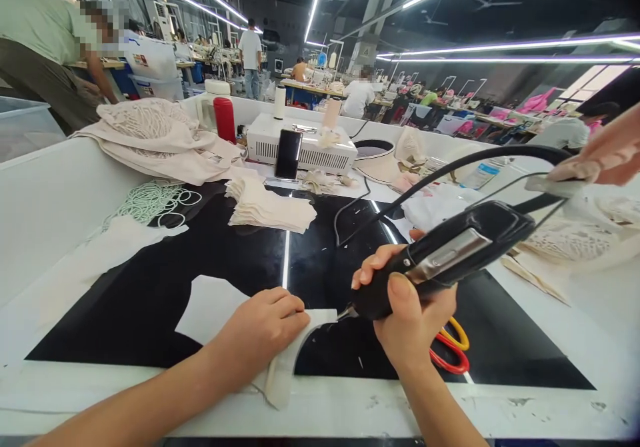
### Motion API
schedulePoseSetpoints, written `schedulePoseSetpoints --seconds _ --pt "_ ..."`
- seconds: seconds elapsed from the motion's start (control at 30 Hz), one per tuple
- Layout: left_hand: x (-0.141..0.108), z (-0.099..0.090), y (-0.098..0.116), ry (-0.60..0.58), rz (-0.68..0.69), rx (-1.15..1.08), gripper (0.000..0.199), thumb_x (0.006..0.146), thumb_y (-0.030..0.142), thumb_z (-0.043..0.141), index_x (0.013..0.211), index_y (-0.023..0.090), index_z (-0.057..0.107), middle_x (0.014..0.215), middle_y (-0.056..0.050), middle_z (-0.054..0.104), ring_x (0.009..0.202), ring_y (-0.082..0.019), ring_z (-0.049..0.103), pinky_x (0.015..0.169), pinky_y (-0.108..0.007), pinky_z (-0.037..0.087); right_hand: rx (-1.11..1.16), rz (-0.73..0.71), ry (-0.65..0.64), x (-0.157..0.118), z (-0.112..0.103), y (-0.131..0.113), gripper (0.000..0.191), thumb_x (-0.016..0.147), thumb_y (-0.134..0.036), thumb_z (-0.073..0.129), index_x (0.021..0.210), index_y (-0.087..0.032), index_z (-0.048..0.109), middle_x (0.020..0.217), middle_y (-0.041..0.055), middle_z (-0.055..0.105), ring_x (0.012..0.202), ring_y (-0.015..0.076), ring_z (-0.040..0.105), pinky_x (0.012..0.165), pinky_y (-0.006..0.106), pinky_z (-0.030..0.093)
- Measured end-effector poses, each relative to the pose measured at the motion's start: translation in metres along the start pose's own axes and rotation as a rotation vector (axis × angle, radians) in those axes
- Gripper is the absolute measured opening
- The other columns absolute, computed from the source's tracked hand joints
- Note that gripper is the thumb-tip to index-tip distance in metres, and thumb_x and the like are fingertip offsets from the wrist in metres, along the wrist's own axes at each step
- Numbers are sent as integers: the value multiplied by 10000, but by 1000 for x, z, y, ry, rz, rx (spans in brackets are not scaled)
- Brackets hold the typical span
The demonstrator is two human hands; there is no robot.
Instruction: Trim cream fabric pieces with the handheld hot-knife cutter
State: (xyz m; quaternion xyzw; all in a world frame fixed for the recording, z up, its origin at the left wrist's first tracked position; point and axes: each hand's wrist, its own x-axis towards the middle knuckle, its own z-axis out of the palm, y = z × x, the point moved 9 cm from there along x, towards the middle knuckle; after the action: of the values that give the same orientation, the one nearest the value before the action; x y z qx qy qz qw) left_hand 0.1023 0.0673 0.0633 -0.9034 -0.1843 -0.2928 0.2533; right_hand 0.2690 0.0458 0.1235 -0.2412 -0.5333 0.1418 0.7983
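In my right hand (407,307) is a thick black handheld tool (450,254), my fingers wrapped round its body. Its thin metal tip touches or nearly touches the right end of a white fabric piece (323,316). My left hand (270,320) presses down on that fabric with its fingers together; whether it pinches the cloth is hidden. A flat white piece (210,307) lies left of my left hand. Beneath is a glossy black sheet (150,307). Red and yellow scissor handles (453,357) show behind my right wrist.
Stacked cream fabric (270,207), green cord (150,204) and a phone (289,154) before a white box (310,144) lie farther back. A black cable (440,170) arches to the right, near another person's hand (613,150). Cloth is heaped on both sides.
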Motion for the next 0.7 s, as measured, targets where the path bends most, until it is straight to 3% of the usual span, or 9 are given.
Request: schedulePoseSetpoints --seconds 0.17,0.43,0.7 --pt "-3 5 -2 -8 -37 -27 277 735 292 787 984 343 677 1015 135 656 897 78 539 788 -39 556 16 10 8 4 4 2 369 960 -232 686 1307 -244 560 912 0 603 671 114 615 569 295 567" --pt "-6 9 -1 -18 -64 -58 271 755 314 766 1006 360 673 1010 131 654 899 72 540 778 -52 550 71 27 17 5 19 8 394 951 -256 707 1298 -228 523 902 -4 611 654 113 609 554 290 555" --pt "-5 9 6 -25 -61 -66 289 752 287 764 1016 352 664 1018 121 641 904 65 532 770 -59 540 87 30 11 3 20 9 414 954 -244 699 1312 -218 494 904 -1 608 651 115 601 547 305 558"
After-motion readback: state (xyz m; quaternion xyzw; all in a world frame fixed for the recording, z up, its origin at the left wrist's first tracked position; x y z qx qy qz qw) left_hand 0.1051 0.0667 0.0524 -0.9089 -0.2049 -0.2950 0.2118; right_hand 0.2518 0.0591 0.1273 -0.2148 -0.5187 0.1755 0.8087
